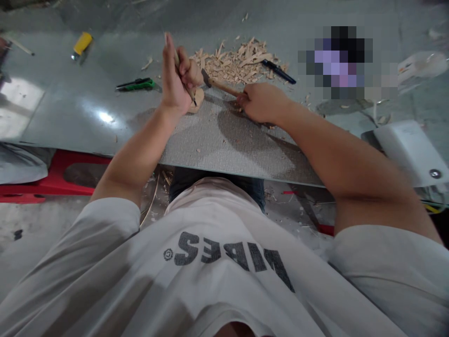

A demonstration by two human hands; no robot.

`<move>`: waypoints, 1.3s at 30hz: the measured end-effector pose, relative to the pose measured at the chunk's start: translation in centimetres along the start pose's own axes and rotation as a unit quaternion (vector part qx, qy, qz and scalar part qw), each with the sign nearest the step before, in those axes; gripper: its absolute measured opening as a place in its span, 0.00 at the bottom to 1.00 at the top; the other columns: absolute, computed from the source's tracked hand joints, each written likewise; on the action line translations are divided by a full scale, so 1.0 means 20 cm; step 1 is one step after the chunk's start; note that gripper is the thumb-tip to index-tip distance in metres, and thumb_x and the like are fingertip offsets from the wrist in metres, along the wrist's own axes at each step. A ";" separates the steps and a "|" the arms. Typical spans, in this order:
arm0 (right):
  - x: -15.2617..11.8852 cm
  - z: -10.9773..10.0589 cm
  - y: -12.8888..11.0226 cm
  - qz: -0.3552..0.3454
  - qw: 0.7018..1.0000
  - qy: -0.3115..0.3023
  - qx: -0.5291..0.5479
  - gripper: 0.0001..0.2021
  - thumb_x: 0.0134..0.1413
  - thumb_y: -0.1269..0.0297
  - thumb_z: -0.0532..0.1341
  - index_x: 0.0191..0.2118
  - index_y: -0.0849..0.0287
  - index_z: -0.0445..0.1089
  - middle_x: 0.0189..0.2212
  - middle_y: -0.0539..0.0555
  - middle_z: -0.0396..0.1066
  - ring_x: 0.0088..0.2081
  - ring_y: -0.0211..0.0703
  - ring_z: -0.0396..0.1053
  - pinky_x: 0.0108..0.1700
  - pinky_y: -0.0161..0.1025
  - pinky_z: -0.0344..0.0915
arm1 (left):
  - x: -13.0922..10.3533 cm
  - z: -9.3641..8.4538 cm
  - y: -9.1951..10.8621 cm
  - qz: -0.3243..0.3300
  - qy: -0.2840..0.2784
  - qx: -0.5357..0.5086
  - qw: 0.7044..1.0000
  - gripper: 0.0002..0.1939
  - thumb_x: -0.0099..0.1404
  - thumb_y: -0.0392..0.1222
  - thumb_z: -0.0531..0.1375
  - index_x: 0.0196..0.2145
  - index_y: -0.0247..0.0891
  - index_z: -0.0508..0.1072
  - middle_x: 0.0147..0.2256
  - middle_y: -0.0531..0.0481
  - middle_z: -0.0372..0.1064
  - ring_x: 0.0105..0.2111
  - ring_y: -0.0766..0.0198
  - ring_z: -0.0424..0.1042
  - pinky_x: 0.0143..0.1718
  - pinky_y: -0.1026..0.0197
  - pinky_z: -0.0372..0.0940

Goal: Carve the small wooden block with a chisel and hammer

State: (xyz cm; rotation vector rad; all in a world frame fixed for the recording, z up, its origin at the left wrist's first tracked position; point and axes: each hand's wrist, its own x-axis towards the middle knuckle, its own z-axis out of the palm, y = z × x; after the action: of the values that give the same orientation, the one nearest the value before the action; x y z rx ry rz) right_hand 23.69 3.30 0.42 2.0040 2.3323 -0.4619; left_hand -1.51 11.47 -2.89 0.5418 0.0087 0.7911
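Observation:
My left hand [177, 77] is closed around a slim wooden-handled chisel [191, 96], held at a slant. The chisel's dark tip points down at a small pale wood block [199, 99], partly hidden behind the hand; whether they touch I cannot tell. My right hand [264, 102] grips the end of a hammer [226, 87] by its wooden handle. The hammer's dark head is close to the right side of my left hand. Under both lies a grey textured mat [224, 145] at the table's near edge.
A heap of wood shavings [242, 61] lies beyond my hands, with a dark pen [279, 71] at its right. Left of them are a green utility knife [135, 84] and a yellow lighter-like object [83, 44]. A white box-shaped object [410, 152] stands near my right forearm.

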 end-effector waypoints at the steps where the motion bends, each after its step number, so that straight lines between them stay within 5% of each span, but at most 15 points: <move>1: 0.00 0.00 0.00 0.000 1.000 0.001 -0.001 0.26 0.81 0.44 0.67 0.65 0.63 0.78 0.61 0.62 0.79 0.64 0.51 0.79 0.71 0.58 0.79 | -0.01 0.01 -0.01 0.014 -0.006 -0.046 0.999 0.37 0.53 0.92 0.61 0.17 0.65 0.51 0.12 0.48 0.30 0.27 0.46 0.69 0.25 0.47 0.50; 4: -0.01 0.00 -0.01 0.001 1.000 0.009 0.003 0.25 0.82 0.44 0.66 0.64 0.63 0.79 0.60 0.61 0.80 0.63 0.50 0.80 0.70 0.57 0.79 | -0.01 0.01 -0.02 0.028 -0.004 -0.082 0.996 0.34 0.58 0.90 0.58 0.17 0.65 0.53 0.12 0.48 0.31 0.25 0.46 0.67 0.24 0.47 0.48; 8: -0.01 0.01 -0.01 0.000 1.000 0.022 0.013 0.24 0.83 0.44 0.64 0.60 0.63 0.79 0.56 0.60 0.81 0.59 0.47 0.80 0.68 0.54 0.79 | 0.01 -0.04 -0.02 0.047 0.009 0.063 0.997 0.33 0.55 0.84 0.66 0.17 0.65 0.55 0.13 0.50 0.24 0.27 0.46 0.70 0.25 0.48 0.47; 11: -0.01 -0.01 0.00 -0.009 0.999 0.035 0.029 0.21 0.85 0.50 0.62 0.54 0.66 0.81 0.51 0.63 0.82 0.49 0.43 0.79 0.59 0.43 0.76 | 0.02 -0.07 -0.03 0.097 -0.028 0.104 0.989 0.33 0.58 0.78 0.69 0.18 0.62 0.54 0.15 0.52 0.23 0.26 0.49 0.67 0.25 0.50 0.47; 14: 0.00 -0.07 0.03 -0.019 0.996 0.066 0.062 0.18 0.83 0.60 0.60 0.45 0.69 0.82 0.39 0.62 0.81 0.35 0.37 0.68 0.45 0.36 0.62 | 0.03 -0.11 -0.04 0.099 -0.048 0.076 0.991 0.31 0.59 0.71 0.69 0.17 0.61 0.54 0.16 0.52 0.25 0.25 0.51 0.65 0.24 0.51 0.46; 17: -0.01 -0.14 0.04 -0.014 0.984 0.135 0.119 0.21 0.86 0.61 0.56 0.50 0.69 0.83 0.31 0.55 0.73 0.29 0.34 0.58 0.37 0.37 0.52 | 0.04 -0.14 -0.07 0.120 0.016 0.103 0.987 0.28 0.58 0.61 0.70 0.16 0.58 0.54 0.16 0.52 0.32 0.23 0.51 0.62 0.21 0.52 0.46; 20: -0.06 -0.21 0.02 -0.030 0.958 0.211 0.192 0.27 0.91 0.57 0.48 0.58 0.69 0.81 0.30 0.50 0.65 0.27 0.32 0.57 0.35 0.36 0.50 | 0.05 -0.14 -0.10 0.196 0.127 0.229 0.945 0.30 0.69 0.50 0.69 0.18 0.54 0.54 0.18 0.54 0.37 0.19 0.55 0.57 0.19 0.56 0.46; 24: -0.20 -0.30 -0.03 -0.105 0.939 0.205 0.257 0.19 0.88 0.61 0.55 0.46 0.65 0.80 0.27 0.48 0.61 0.27 0.30 0.57 0.35 0.36 0.50 | 0.02 -0.11 -0.10 0.222 0.145 0.324 0.908 0.31 0.90 0.29 0.52 0.24 0.42 0.55 0.23 0.59 0.43 0.17 0.73 0.51 0.25 0.71 0.49; 27: -0.27 -0.31 -0.07 -0.133 0.957 0.185 0.178 0.17 0.84 0.61 0.60 0.42 0.65 0.79 0.28 0.49 0.65 0.29 0.31 0.57 0.38 0.37 0.48 | 0.01 -0.09 -0.11 0.224 0.164 0.288 0.917 0.31 0.92 0.30 0.51 0.26 0.41 0.55 0.24 0.60 0.41 0.17 0.75 0.50 0.25 0.74 0.47; 31: -0.29 -0.28 -0.10 -0.151 0.926 0.257 0.231 0.26 0.91 0.55 0.49 0.53 0.68 0.81 0.31 0.50 0.63 0.30 0.32 0.59 0.38 0.38 0.50 | 0.02 -0.09 -0.13 0.229 0.157 0.314 0.908 0.31 0.92 0.32 0.52 0.26 0.41 0.56 0.23 0.61 0.41 0.17 0.75 0.50 0.24 0.74 0.48; 35: -0.30 -0.30 -0.12 -0.106 0.961 0.164 0.194 0.19 0.86 0.59 0.58 0.43 0.65 0.80 0.27 0.49 0.62 0.29 0.31 0.55 0.39 0.38 0.48 | 0.02 -0.10 -0.13 0.240 0.184 0.325 0.896 0.34 0.92 0.34 0.58 0.25 0.41 0.53 0.21 0.61 0.43 0.17 0.75 0.47 0.23 0.73 0.45; 39: -0.30 -0.30 -0.13 -0.135 0.913 0.287 0.257 0.27 0.92 0.55 0.45 0.50 0.65 0.78 0.29 0.48 0.61 0.29 0.32 0.58 0.40 0.36 0.54 | 0.04 -0.12 -0.13 0.242 0.167 0.350 0.889 0.31 0.91 0.31 0.52 0.25 0.41 0.58 0.21 0.61 0.45 0.16 0.74 0.48 0.23 0.73 0.48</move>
State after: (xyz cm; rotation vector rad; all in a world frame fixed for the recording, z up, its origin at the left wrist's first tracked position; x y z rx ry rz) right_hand 23.09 -1.26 7.98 2.2759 3.1489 -0.6215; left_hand 0.27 11.59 -6.07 1.1103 0.5148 1.3776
